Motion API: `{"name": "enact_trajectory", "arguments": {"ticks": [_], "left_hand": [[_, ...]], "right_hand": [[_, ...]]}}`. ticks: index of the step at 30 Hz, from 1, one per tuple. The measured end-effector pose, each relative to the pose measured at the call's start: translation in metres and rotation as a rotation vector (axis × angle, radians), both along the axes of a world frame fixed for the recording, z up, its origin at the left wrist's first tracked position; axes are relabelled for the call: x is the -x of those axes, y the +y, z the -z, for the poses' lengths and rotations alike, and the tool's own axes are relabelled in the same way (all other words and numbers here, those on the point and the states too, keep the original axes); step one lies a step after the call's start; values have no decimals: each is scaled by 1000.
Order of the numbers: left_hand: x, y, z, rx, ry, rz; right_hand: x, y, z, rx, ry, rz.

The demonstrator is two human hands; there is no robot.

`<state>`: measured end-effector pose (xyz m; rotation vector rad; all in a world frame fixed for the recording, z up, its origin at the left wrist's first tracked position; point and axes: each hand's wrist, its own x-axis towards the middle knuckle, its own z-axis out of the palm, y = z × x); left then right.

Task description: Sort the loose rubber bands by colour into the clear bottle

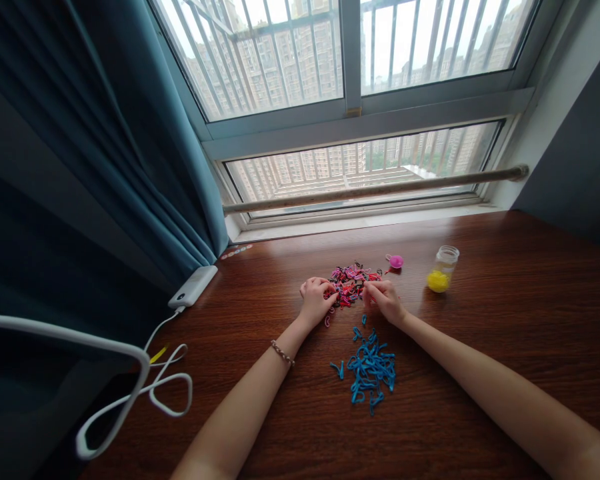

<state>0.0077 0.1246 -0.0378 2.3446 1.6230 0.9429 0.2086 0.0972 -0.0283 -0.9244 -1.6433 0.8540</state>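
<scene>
A mixed pile of small pink, red and black elastic hair bands (353,275) lies on the wooden table. At its left edge rests my left hand (316,300), fingers bent and slightly apart, touching the bands. My right hand (385,300) is at the pile's right edge with thumb and fingertips pinched together. Whatever is between those fingertips is too small to make out. Closer to me, between my forearms, lies a heap of blue hair bands (373,367). A few blue ones lie loose around it, one of them just below the mixed pile.
To the right stands an uncapped clear jar (447,257) with yellow bands inside. A round pink object with a loop (396,261) lies behind the pile. A white power strip (194,287) and its cable (173,377) are at the left, beside a blue curtain (180,193).
</scene>
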Motion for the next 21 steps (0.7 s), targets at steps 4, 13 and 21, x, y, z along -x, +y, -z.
{"name": "enact_trajectory", "arguments": {"ticks": [4,13,21], "left_hand": [[0,0,0,13,-3,7],[0,1,-3,-9,-59,-10],[7,8,3,-31,-240,-118]], "right_hand": [[3,1,5,2,-26,-3],[4,-2,1,-132,-239,9],[7,-7,3,-184,-357,-114]]}}
